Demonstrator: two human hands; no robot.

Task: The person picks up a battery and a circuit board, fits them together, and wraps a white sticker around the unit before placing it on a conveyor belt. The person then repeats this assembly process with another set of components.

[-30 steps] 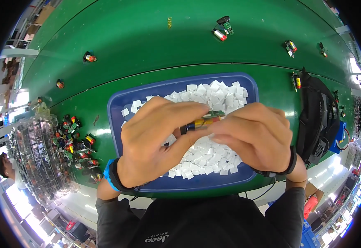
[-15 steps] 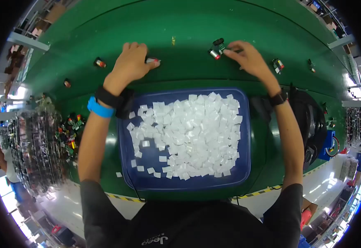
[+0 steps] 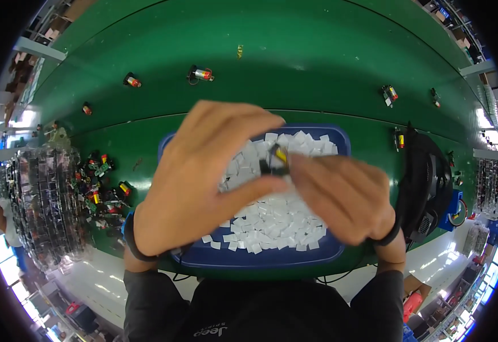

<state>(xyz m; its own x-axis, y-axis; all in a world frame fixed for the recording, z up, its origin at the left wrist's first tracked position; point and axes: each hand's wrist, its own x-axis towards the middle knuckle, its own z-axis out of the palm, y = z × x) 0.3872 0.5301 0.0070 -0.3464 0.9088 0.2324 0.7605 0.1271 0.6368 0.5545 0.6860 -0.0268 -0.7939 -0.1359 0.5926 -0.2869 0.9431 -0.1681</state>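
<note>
Both hands are raised over a blue plastic tub (image 3: 260, 265) filled with small white square packets (image 3: 272, 219). My right hand (image 3: 348, 196), blurred, pinches a small battery assembly (image 3: 277, 157) with black and yellow showing; its finer detail is smeared. My left hand (image 3: 203, 174) curves around the other side of that part, thumb and fingers wide apart, with nothing gripped. Beyond the hands, a silver-and-red battery part (image 3: 203, 74) with a thin wire loop lies on the green table.
More battery parts (image 3: 390, 94) lie scattered on the green table (image 3: 294, 40). A heap of circuit boards and batteries (image 3: 98, 188) sits at left, beside a tall stack wrapped in clear plastic (image 3: 44, 205). A black bag (image 3: 425, 182) stands close to my right arm.
My left hand has let go of the silver-and-red battery part at the back. Both hands have come back toward me over the tub; the assembly beside my right hand has left the table.
</note>
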